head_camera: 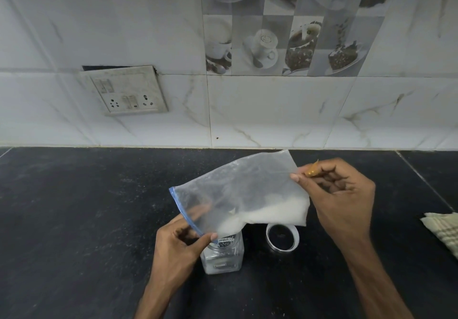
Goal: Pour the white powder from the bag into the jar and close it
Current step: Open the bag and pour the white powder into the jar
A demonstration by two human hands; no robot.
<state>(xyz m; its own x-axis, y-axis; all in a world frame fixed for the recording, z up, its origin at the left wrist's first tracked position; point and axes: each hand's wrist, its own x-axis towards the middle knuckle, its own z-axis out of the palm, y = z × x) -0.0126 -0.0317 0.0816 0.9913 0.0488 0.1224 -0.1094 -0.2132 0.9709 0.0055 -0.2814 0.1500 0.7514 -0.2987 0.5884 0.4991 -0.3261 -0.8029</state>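
Observation:
A clear zip bag (238,190) with a blue seal strip hangs tilted above a square clear jar (223,256) on the black counter. White powder (267,216) lies along the bag's lower edge, sloping toward the jar's mouth. My left hand (178,244) pinches the bag's open, blue-edged end just over the jar. My right hand (339,194) pinches the bag's raised closed end, and a small orange-brown piece (312,168) sticks out between its fingers. The jar holds some white powder at its bottom. Its round lid (282,237) lies on the counter to the jar's right.
A checked cloth (443,232) lies at the counter's right edge. A tiled wall with a switch and socket plate (126,90) rises behind the black counter (86,207).

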